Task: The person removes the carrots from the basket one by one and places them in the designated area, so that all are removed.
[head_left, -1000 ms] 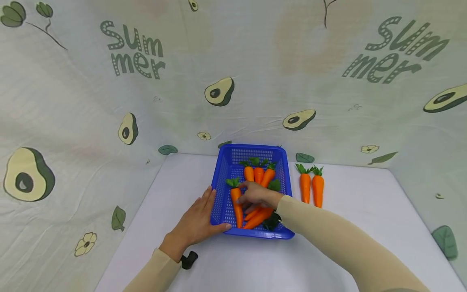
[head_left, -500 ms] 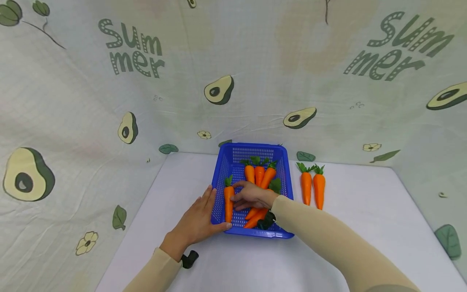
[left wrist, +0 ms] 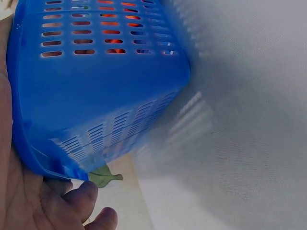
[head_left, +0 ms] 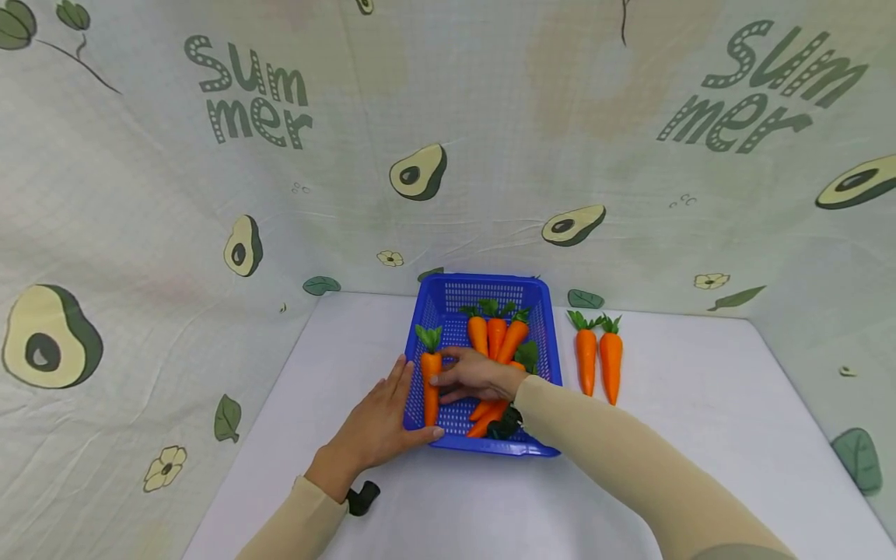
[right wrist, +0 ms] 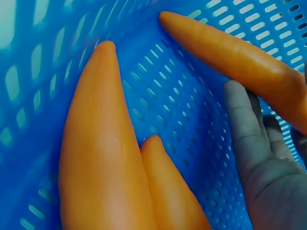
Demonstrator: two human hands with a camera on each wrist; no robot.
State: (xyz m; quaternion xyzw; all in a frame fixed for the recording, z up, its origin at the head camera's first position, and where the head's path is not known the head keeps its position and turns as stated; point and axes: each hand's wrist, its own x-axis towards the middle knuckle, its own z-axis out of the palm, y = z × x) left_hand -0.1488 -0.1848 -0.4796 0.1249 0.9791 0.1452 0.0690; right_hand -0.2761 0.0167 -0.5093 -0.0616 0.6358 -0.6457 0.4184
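Note:
In the head view, a blue perforated basket (head_left: 548, 311) holds several orange carrots (head_left: 496, 334) with green tops. My right hand (head_left: 472, 373) reaches inside it, fingers against the side of a carrot (head_left: 430, 389) lying along the left wall. In the right wrist view, the extended fingers (right wrist: 242, 115) meet that carrot (right wrist: 235, 52), while two other carrot tips (right wrist: 103, 143) lie apart from the hand. My left hand (head_left: 374, 424) rests at the basket's near-left corner, fingers along the left rim and thumb on the front rim. The left wrist view shows the basket's outer wall (left wrist: 96, 86) beside this hand.
Two more carrots (head_left: 611, 362) lie side by side on the white table (head_left: 700, 404), right of the basket. Dark green leaves (head_left: 505, 424) show under the right wrist. A patterned cloth (head_left: 483, 202) hangs behind the table.
My right hand has shifted left, and the carrot at its fingers has slid toward the basket's left wall and straightened up along it. The left hand stays in place.

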